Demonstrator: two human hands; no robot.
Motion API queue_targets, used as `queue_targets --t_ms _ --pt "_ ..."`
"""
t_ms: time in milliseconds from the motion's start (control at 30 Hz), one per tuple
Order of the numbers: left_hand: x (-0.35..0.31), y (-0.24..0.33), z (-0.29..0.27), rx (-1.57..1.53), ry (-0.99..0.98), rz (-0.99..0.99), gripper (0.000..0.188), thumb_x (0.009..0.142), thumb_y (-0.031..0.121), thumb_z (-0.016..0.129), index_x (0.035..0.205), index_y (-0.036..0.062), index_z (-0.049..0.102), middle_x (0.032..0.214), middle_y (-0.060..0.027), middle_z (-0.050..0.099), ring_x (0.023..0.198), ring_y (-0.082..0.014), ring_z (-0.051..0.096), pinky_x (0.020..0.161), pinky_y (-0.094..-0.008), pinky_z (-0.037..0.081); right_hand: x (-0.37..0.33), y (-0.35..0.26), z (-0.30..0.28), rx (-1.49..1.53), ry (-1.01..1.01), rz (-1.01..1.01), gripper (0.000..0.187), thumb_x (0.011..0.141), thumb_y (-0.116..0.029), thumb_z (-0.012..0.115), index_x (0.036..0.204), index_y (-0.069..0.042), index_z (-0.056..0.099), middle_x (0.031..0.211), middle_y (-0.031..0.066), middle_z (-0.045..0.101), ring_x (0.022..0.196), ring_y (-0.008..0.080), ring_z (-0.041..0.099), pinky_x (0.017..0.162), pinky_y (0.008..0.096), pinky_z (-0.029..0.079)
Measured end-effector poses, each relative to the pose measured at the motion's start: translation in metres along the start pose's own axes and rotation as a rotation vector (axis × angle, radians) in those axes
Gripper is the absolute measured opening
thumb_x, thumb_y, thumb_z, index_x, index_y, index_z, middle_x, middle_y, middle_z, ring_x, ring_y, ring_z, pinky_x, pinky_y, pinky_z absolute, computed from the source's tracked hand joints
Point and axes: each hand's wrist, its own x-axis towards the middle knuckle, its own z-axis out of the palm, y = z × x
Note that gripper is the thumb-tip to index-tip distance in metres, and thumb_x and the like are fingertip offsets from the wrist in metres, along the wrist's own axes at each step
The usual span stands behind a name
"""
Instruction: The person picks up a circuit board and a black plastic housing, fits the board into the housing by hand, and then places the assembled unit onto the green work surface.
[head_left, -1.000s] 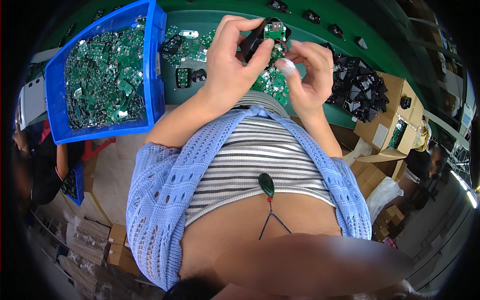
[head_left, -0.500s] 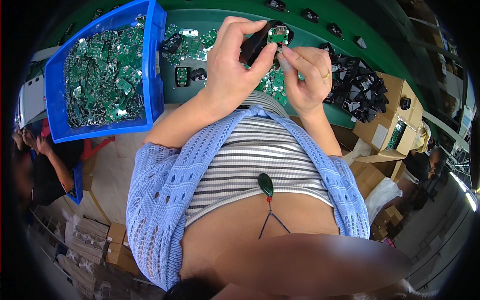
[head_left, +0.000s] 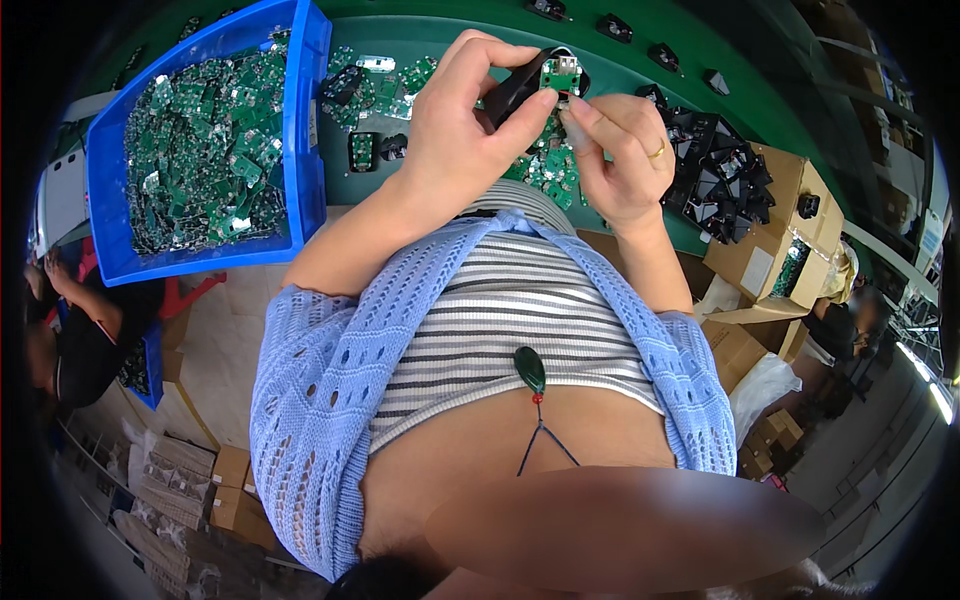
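Head view: the left hand holds a black plastic housing above the green counter, its grip pinched on the shell. The right hand has its grip closed, fingertips pressing a small green circuit board against the housing's open end. Seating the board well likely calls for keeping it square to the opening and the shell steady. A blue bin of boards sits to the left; black parts lie right.
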Motion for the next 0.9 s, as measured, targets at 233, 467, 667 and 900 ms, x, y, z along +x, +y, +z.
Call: queue_targets --t_ms 233,467,667,900 --pt "-0.003 -0.002 -0.004 0.018 -0.037 -0.015 0.026 0.073 0.011 0.066 0.095 0.0031 0.053 0.085 -0.006 0.052 0.059 -0.013 0.053 0.051 -0.0237 0.043 0.003 -0.008 -0.007 -0.08 -0.096 -0.038 0.027 0.058 0.005 0.066 0.084 0.002 0.061 0.072 0.0072 0.056 0.063 0.0198 0.055 0.05 0.0265 0.046" --pt "0.005 -0.006 0.001 0.102 -0.041 0.086 0.025 0.074 0.011 0.066 0.094 0.0034 0.052 0.086 -0.0068 0.051 0.06 -0.014 0.055 0.051 -0.0249 0.044 0.006 -0.004 -0.013 -0.101 -0.25 0.021 0.029 0.059 0.004 0.063 0.087 0.0 0.06 0.075 0.0064 0.057 0.065 0.0197 0.056 0.052 0.0273 0.047" --pt "0.0 -0.029 0.001 0.007 -0.044 -0.065 0.026 0.078 0.005 0.062 0.101 0.0022 0.05 0.094 -0.0056 0.047 0.072 -0.0118 0.055 0.054 -0.0209 0.048 -0.013 0.01 0.001 0.148 -0.252 0.261 0.03 0.071 -0.003 0.064 0.1 -0.004 0.056 0.078 0.0055 0.055 0.065 0.017 0.054 0.054 0.0259 0.047" --pt "-0.002 -0.019 0.004 0.061 -0.066 0.043 0.03 0.081 0.0 0.059 0.108 0.0007 0.048 0.1 -0.0051 0.044 0.085 -0.0116 0.056 0.062 -0.0184 0.049 -0.012 -0.017 0.015 0.688 0.017 0.922 0.041 0.081 -0.011 0.062 0.113 -0.002 0.038 0.087 0.0056 0.049 0.073 0.0077 0.05 0.048 0.0201 0.045"
